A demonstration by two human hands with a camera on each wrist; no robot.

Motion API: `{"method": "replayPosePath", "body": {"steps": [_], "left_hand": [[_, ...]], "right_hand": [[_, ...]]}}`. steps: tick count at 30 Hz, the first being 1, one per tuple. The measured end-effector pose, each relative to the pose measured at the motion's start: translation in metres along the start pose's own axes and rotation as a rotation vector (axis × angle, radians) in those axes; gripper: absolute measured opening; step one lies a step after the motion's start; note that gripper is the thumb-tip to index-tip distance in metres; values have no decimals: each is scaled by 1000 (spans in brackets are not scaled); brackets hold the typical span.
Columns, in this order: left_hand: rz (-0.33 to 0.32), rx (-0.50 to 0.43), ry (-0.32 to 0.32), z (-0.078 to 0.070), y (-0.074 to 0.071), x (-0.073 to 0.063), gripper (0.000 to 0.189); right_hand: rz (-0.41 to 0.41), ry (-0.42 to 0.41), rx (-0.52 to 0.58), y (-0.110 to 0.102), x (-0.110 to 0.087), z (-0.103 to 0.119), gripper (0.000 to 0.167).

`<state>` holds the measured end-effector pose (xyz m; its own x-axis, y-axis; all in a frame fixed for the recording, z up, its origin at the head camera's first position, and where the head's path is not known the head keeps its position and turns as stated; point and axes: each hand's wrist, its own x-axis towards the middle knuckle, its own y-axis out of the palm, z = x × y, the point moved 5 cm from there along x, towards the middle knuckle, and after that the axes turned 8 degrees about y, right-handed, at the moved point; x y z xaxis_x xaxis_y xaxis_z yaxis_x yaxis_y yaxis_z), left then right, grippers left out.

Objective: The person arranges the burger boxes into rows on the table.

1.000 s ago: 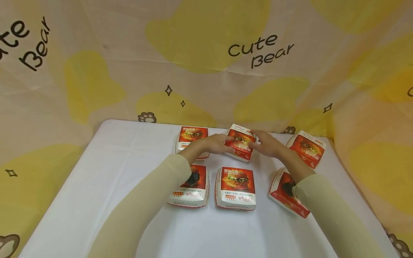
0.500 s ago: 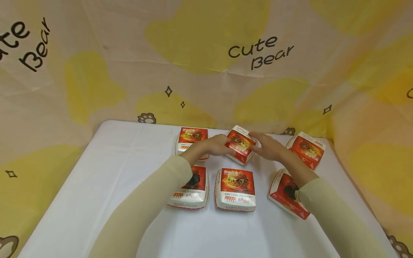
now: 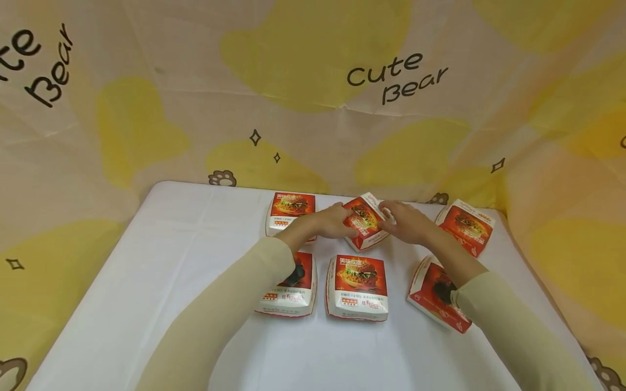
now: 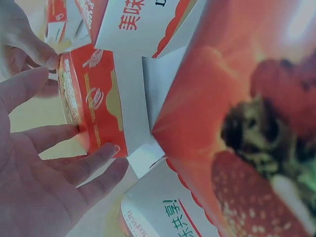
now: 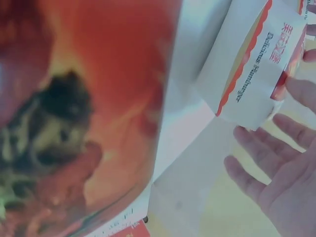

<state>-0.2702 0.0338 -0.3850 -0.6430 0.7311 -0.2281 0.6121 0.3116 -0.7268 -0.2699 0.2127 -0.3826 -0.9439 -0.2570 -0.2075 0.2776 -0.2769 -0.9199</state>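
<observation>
Pinkish-beige cloth with yellow patches (image 3: 303,65) rises behind a white table top (image 3: 122,320), black "Cute Bear" lettering across it. Head view: six boxes in two loose rows, and I'm at the middle of the back one, on a square red-and-white cardboard box with a burger print (image 3: 364,219). It sits askew between my two hands. Left hand (image 3: 333,221) at its left side, right hand (image 3: 409,222) at its right, thumb and fingers parted on both. Beside them, the back-left box (image 3: 293,205) is partly covered by my left hand; the back-right box (image 3: 467,225) sits angled. Nearer me: the front-left box (image 3: 289,302) partly under my left forearm, the front-middle box (image 3: 358,285) nearly square to me, the front-right box (image 3: 430,296) slanting below my right forearm.

Left wrist now: fingers spread wide, nearly straight, tips against the red side with its gold band. Right-hand fingers are at the far edge. A large burger-printed lid (image 4: 247,94) looms close, which box I can't tell.

Right wrist: fingers fanned wide too, tips at the white side reading "Delicious Hamburger". A blurred red lid (image 5: 118,98) crowds the left; again, I can't tell whose.
</observation>
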Motion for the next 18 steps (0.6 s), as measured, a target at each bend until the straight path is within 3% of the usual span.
{"method": "replayPosePath", "body": {"steps": [5,13,18], "left_hand": [[6,-33,-18,2,3,-1,75],[5,-23,-17,1,5,-1,76],[-19,-8,-17,-2,2,-2,73]], "right_hand": [[24,-24,-9,3,-2,3,58],[-10,-22,-91,0,-4,6,42],[-9,-8,-123,2,-3,5,44]]}}
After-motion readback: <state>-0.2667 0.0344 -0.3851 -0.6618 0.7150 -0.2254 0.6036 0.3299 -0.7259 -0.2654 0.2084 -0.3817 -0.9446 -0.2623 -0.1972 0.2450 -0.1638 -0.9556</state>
